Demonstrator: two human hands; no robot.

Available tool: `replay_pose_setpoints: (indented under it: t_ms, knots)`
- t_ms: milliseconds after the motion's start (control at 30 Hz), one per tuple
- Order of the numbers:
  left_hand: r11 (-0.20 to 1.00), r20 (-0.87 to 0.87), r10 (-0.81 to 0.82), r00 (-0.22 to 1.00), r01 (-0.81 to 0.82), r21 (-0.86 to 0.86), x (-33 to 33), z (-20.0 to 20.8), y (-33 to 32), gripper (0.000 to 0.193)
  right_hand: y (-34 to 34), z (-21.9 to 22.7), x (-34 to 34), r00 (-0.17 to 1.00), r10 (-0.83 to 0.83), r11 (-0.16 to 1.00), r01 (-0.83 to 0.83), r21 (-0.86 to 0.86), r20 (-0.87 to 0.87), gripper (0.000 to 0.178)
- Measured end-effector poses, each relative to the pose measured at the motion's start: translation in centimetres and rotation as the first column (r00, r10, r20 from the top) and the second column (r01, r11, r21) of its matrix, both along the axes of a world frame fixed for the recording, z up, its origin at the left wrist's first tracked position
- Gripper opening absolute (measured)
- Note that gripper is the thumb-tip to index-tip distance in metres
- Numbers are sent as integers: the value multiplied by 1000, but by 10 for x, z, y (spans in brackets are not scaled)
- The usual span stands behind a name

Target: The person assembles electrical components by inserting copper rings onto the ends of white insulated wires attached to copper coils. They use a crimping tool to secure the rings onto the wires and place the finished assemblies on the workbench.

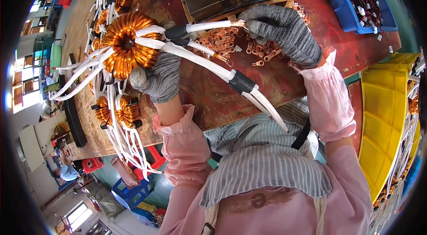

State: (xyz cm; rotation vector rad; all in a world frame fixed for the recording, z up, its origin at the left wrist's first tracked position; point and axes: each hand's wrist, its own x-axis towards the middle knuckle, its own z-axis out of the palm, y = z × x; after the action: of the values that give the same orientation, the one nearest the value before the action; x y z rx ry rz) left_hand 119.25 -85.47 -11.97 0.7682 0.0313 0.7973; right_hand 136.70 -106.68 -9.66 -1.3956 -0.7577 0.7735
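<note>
My left hand [163, 79], in a grey knit glove, is closed around the lower right side of a large ring-shaped copper coil [116, 34]. White sleeved leads with black tape bands stick out of the coil on both sides. One white lead [209, 26] runs right to my right hand [284, 32], also gloved, whose fingers are pinched at its bare copper end. A shorter lead below it has a copper lug at its tip, and another lead [200, 60] hangs down toward my apron. Below my right hand lies a pile of copper lugs [218, 41].
A dark metal machine [213, 1] stands at the table's back. Several smaller copper coils [128, 111] with white leads lie at left. A blue bin [347, 8] of dark red wires sits at far right, with a yellow crate [382, 115] nearer me.
</note>
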Motion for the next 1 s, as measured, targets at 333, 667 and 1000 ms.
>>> replay_pose_setpoints:
  t_ms: [333, 667, 1000]
  knots:
    - [995, -18, -50, 999, 48, -93, 3, 10, -9, 90, 4, 12, -1, 996, 89, 993, -90, 71, 30, 18]
    - [989, -58, 137, 989, -133, 65, 13, 6, -12, 86, 11, 15, 9, 999, -8, 992, 4, 126, 31, 24]
    - [978, -116, 183, 976, -168, 127, 20, 7, -24, 81, 30, 21, 26, 996, -75, 986, 82, 148, -49, 17]
